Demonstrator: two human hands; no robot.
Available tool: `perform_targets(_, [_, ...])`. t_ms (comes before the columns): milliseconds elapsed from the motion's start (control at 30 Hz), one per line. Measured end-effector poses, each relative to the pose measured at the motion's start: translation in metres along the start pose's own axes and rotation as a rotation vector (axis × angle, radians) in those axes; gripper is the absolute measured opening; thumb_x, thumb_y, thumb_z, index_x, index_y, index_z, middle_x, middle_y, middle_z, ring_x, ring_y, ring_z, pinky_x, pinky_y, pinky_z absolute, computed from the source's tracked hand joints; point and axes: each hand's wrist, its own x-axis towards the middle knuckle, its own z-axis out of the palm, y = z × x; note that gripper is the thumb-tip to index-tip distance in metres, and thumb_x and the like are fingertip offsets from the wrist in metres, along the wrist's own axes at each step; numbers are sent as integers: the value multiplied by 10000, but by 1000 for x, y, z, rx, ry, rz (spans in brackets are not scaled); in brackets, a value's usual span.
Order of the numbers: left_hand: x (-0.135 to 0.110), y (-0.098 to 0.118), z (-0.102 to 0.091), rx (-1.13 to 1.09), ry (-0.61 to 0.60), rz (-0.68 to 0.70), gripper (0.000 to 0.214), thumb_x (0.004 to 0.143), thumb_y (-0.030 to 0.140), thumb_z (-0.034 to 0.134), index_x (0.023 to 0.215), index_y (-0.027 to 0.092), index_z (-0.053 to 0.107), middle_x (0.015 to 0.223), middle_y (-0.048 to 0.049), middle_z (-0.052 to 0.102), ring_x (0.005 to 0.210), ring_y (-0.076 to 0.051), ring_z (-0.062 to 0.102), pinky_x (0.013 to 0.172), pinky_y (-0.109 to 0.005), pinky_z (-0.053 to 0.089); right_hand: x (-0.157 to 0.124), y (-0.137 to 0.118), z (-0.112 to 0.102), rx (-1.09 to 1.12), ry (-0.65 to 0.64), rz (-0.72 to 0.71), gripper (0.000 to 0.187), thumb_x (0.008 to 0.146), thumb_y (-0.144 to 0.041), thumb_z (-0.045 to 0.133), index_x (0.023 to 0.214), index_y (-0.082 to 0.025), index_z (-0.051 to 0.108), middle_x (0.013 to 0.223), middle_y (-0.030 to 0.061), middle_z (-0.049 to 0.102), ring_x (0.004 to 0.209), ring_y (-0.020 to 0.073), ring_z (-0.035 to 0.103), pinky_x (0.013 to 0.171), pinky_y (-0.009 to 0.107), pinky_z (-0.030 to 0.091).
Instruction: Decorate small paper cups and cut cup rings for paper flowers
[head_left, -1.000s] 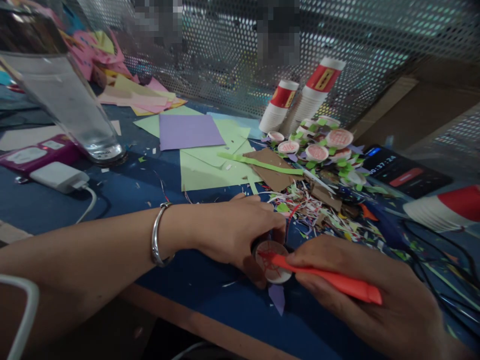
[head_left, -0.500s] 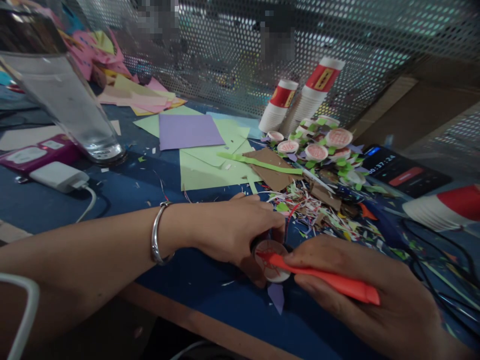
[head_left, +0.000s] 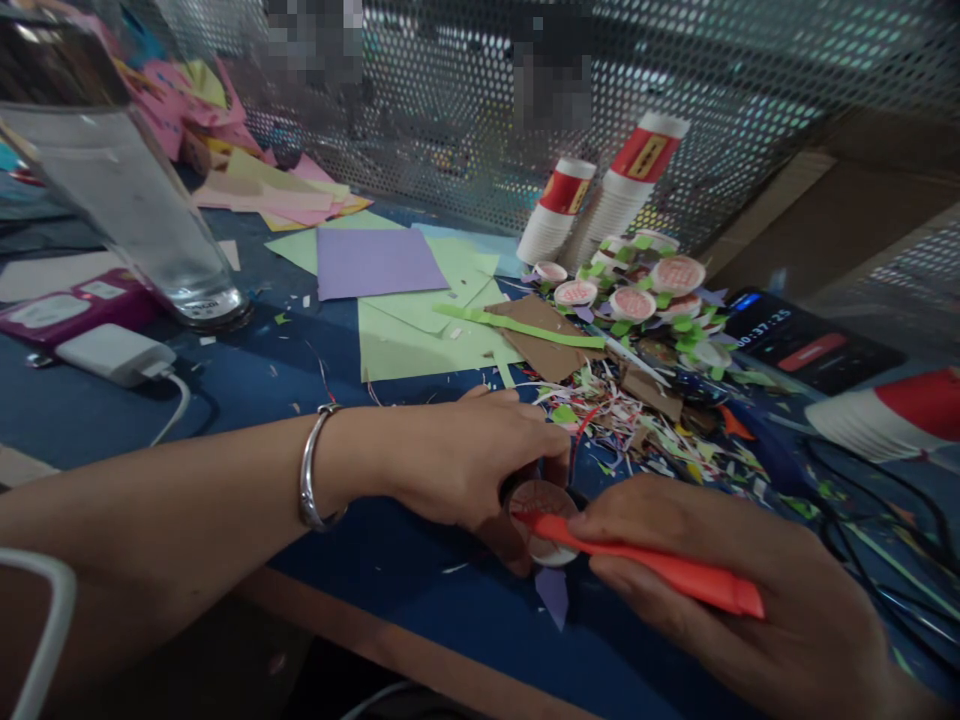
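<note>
My left hand (head_left: pixel 487 465), with a silver bangle at the wrist, is closed around a small round paper cup piece (head_left: pixel 553 548). Its whitish disc faces up and bears red pen lines. A purple paper point (head_left: pixel 553 598) sticks out below the disc. Between the thumb and fingers of my right hand (head_left: pixel 720 570) is a red-orange marker (head_left: pixel 675 575), its tip on the disc. Similar round pieces (head_left: pixel 632 304), with pinkish-red tops and green and purple paper bits, lie heaped beyond my hands.
Paper scraps (head_left: pixel 615 420) litter the blue table behind my hands. Coloured paper sheets (head_left: pixel 382 262), stacked paper cups (head_left: pixel 555 212) and a phone (head_left: pixel 814 345) lie further back. A glass bottle (head_left: pixel 150 190) and a white charger (head_left: pixel 116 354) stand left. Black cables (head_left: pixel 862 530) run at right.
The marker has shifted very slightly over the disc, with my right hand a little lower. My left hand keeps its hold on the cup piece.
</note>
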Motion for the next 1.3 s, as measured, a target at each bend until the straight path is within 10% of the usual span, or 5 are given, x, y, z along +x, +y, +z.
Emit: perform_targets(1300, [0, 1, 0, -6, -3, 8, 519, 711, 448, 864, 1096, 192, 628, 1080, -36, 642, 1002, -240, 549, 810, -321, 338, -12, 4, 5, 120, 9, 101, 117, 924, -212, 638, 1000, -294, 673, 825, -27, 768, 669, 138, 726, 611, 228, 585])
